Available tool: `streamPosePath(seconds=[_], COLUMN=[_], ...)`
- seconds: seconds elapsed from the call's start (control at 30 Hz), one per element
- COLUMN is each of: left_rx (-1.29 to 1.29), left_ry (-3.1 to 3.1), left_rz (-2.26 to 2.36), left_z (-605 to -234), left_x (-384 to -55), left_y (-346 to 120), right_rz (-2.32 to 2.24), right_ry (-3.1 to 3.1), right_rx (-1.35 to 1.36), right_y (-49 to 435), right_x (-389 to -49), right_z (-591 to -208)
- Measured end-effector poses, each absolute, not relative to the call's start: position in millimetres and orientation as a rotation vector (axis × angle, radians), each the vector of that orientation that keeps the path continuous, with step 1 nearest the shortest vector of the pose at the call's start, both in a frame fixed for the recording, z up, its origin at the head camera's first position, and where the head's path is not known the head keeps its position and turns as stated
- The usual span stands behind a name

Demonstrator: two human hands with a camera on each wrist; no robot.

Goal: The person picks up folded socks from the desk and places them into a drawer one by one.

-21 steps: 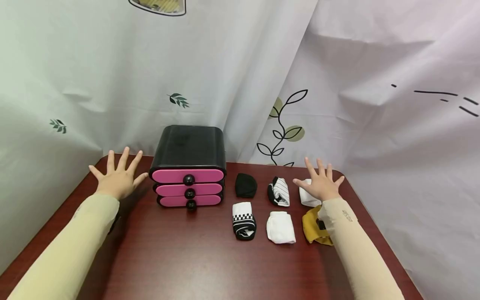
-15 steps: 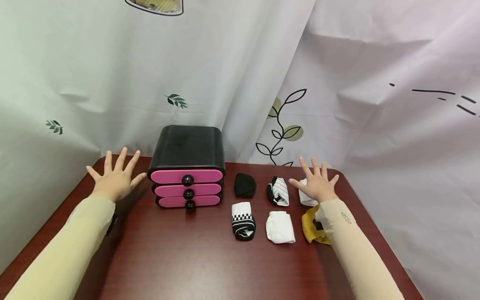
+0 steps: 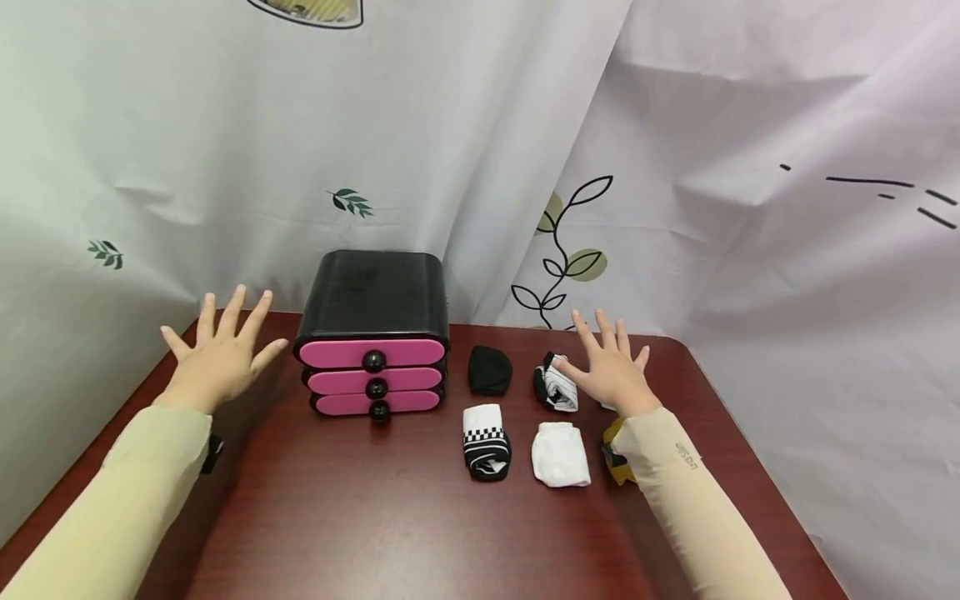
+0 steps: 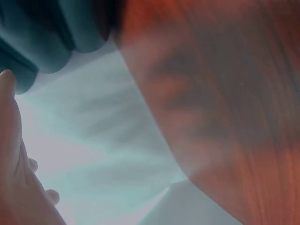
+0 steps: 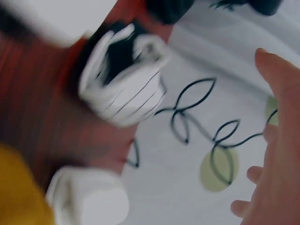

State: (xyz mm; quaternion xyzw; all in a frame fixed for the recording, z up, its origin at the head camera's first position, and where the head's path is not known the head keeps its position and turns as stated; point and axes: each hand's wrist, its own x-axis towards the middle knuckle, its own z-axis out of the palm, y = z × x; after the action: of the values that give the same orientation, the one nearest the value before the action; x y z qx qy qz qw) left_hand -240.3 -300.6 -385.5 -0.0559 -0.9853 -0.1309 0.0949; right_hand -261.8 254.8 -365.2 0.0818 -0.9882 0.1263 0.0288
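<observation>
My left hand (image 3: 217,364) is held over the table's left side with fingers spread, holding nothing, left of a black cabinet (image 3: 378,292) with three pink drawers. My right hand (image 3: 613,372), also empty and spread, hovers at the back right. Its thumb overlaps a striped rolled sock (image 3: 560,390) in the head view. A mustard sock (image 3: 617,458) is partly covered by the right sleeve, and another white sock (image 5: 93,197) is mostly hidden behind the hand. Nearby lie a black sock (image 3: 491,371), a checkered black-and-white sock (image 3: 487,442) and a folded white sock (image 3: 561,455).
The dark red wooden table (image 3: 390,525) has rounded back corners. A white curtain (image 3: 480,150) printed with leaves hangs behind it and along both sides. Round black knobs (image 3: 373,361) stick out from the drawers, all of which are closed.
My right hand has moved left, from over the back white sock towards the striped one. My left hand has shifted slightly left. The socks and cabinet have stayed in place.
</observation>
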Motion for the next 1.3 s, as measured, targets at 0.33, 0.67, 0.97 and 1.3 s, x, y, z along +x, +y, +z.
streamPosePath(seconds=[0.33,0.67,0.97,1.3], left_rx=[-0.206,-0.353,-0.432,-0.429], left_ry=[-2.817,-2.769,-2.777,-2.852], left_rz=[-0.515,-0.420,-0.334,-0.349], left_z=[-361,-340,-339,-345], left_x=[-224,-217,-215,-220], left_y=[-296,-271,-250,-247], right_rz=[0.732,1.277,1.788,2.477], right_ry=[-2.833,-2.523,-2.423,-2.256], right_rx=[0.455,0.581,0.614,0.501], right_y=[204,150,101,56], right_x=[-234,-213,-203,-206], right_z=[-356,-365,-374,-382])
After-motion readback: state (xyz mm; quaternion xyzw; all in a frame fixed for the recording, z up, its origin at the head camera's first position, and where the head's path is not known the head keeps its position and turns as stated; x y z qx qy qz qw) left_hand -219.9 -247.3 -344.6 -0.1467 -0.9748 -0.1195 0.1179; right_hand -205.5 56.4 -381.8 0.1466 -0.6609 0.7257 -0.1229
